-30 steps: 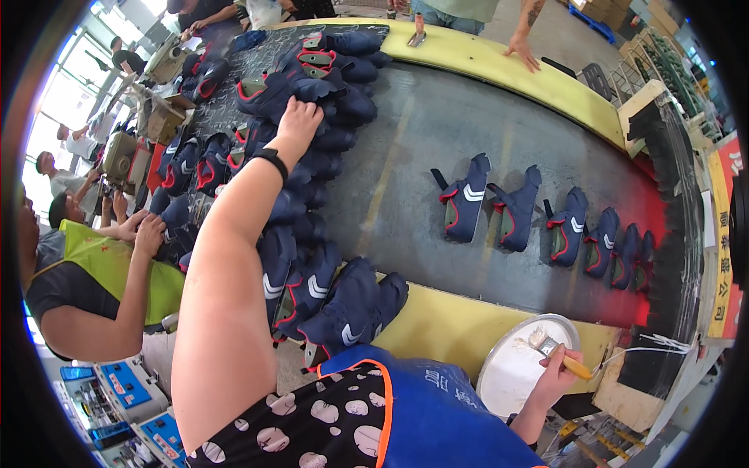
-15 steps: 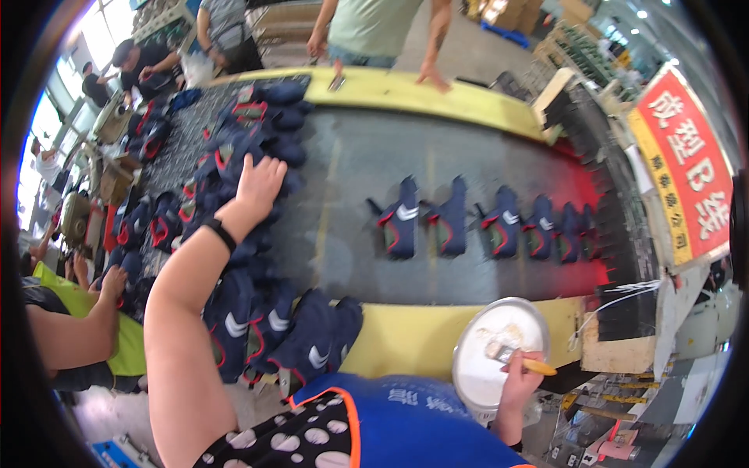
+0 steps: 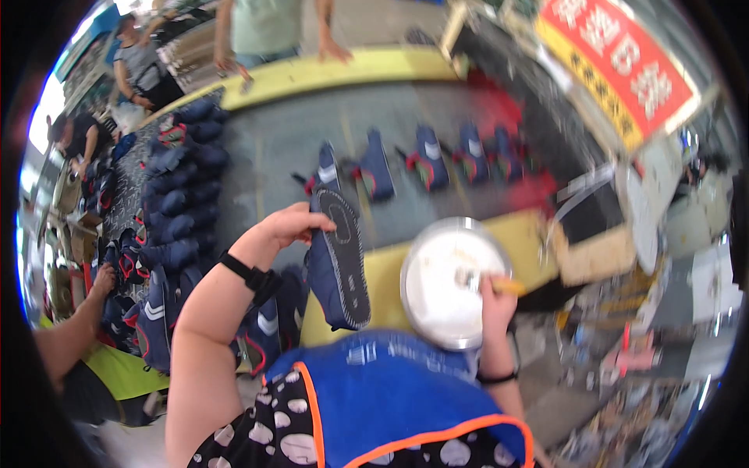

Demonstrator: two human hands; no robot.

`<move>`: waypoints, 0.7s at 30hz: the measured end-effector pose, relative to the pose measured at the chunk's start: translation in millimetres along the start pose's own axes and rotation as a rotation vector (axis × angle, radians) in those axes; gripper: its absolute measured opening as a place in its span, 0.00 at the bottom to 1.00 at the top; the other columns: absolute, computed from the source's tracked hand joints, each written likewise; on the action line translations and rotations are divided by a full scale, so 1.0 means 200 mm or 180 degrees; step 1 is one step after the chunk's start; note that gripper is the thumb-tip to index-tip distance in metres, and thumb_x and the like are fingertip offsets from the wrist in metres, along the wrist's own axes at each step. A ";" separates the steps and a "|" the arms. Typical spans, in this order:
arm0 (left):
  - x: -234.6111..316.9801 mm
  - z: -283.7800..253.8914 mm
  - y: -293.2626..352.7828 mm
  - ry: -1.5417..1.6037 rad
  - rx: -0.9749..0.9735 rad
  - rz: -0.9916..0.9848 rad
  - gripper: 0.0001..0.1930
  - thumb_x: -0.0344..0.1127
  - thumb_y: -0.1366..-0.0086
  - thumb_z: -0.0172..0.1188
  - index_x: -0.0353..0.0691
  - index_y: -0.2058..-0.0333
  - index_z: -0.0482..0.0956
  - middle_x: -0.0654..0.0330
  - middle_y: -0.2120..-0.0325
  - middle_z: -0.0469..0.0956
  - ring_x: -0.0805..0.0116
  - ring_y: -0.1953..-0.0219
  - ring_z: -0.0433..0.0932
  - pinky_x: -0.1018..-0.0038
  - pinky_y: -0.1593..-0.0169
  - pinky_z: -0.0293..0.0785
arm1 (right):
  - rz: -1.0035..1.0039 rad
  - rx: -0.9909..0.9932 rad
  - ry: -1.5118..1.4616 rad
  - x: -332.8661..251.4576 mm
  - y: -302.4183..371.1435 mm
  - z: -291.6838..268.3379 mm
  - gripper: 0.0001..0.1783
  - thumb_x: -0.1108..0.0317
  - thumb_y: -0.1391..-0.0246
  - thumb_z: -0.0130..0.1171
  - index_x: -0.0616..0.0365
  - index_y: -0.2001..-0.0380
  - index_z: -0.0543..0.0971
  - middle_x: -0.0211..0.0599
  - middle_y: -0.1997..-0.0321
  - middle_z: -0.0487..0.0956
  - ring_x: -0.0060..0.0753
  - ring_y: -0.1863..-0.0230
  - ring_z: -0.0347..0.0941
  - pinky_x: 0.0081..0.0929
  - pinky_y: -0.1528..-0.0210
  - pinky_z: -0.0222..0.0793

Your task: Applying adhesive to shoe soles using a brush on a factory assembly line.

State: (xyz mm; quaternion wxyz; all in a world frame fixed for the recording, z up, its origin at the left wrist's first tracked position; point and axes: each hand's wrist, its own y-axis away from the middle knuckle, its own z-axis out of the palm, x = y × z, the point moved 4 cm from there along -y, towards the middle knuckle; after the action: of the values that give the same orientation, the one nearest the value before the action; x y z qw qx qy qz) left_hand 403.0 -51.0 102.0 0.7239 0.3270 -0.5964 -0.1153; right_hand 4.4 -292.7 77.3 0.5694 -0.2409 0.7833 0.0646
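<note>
My left hand (image 3: 303, 224) grips a navy shoe upper (image 3: 339, 261) near one end, its stitched dark sole side turned up toward me. Below it lies the yellow board along the belt's near edge. My right hand (image 3: 498, 300) is closed around the yellow handle of a brush (image 3: 509, 286). The brush's head rests over a round metal pan (image 3: 407, 285) of white paste, whose surface shows tan smears. Several navy uppers with red trim and white stripes stand in a row on the grey belt (image 3: 269, 148), such as one upper (image 3: 376, 166) beyond my left hand.
Many navy uppers (image 3: 175, 203) are piled on the left. A co-worker's arm (image 3: 78, 324) reaches in at the lower left. Across the belt, a person's hand (image 3: 334, 51) rests near a yellow board (image 3: 374, 67). A dark machine opening with red light (image 3: 515, 117) and a red sign (image 3: 624, 58) stand right.
My left hand has come back from the pile on the left and now holds an upper in front of me. My right hand keeps the brush over the pan. The whole view has shifted.
</note>
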 end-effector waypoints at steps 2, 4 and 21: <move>-0.18 0.19 -0.08 0.0262 0.0119 0.0035 0.21 0.46 0.37 0.66 0.38 0.50 0.81 0.64 0.62 0.85 0.75 0.64 0.81 0.77 0.65 0.74 | -0.0262 -0.0040 0.0696 -0.03 -0.03 0.03 0.09 0.70 0.45 0.70 0.64 0.68 0.82 0.38 0.71 0.82 0.27 0.67 0.78 0.27 0.62 0.74; -0.30 0.35 -0.08 0.0813 0.0310 -0.0047 0.25 0.52 0.32 0.60 0.36 0.48 0.80 0.62 0.58 0.85 0.72 0.60 0.82 0.73 0.58 0.77 | 0.0049 -0.0172 0.0734 0.06 -0.04 0.08 0.12 0.65 0.47 0.72 0.62 0.69 0.82 0.40 0.73 0.83 0.31 0.71 0.81 0.30 0.64 0.74; -0.21 0.90 -0.09 0.1225 -0.0269 -0.0392 0.29 0.56 0.21 0.39 0.39 0.40 0.75 0.53 0.53 0.84 0.68 0.60 0.86 0.73 0.57 0.85 | -0.0155 0.0168 0.1268 0.00 -0.02 -0.08 0.09 0.66 0.50 0.72 0.57 0.69 0.82 0.39 0.67 0.82 0.40 0.69 0.79 0.33 0.61 0.73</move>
State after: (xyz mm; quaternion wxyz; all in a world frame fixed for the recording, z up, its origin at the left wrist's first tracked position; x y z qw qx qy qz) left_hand 227.5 -101.9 70.4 0.8292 0.3482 -0.4207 -0.1197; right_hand -7.3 -302.9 82.8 0.4106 -0.2528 0.8759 -0.0186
